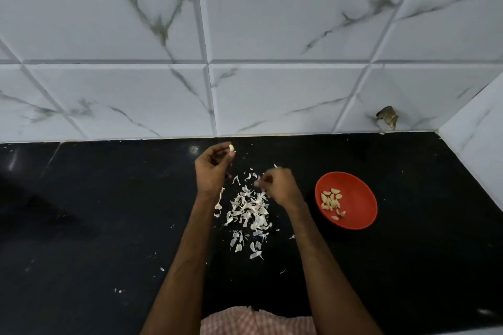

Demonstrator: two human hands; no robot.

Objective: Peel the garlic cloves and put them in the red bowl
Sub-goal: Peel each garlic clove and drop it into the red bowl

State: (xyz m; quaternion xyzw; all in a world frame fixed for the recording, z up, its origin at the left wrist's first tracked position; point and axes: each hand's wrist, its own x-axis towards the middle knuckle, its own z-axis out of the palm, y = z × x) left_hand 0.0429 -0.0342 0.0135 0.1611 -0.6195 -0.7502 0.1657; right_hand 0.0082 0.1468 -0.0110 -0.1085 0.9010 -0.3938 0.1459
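Garlic clove (231,148), small and pale, is pinched at the fingertips of the left hand (213,168) above the black stone counter (109,212), near the white marble-tiled wall (245,90). Its long axis points toward that wall. Right hand (280,185) curls over the white skin pile (250,209); whether it holds a flake, I cannot tell. Round red bowl (356,215) stands right, apart; the counter runs wide to the left.

Back wall (136,22): white bevelled tiles with grey marble veins.
Side wall (473,128): same tile, meeting it at right.
Chip (388,117): broken brown spot low near that corner.
Countertop (95,212): glossy black, faint glints.
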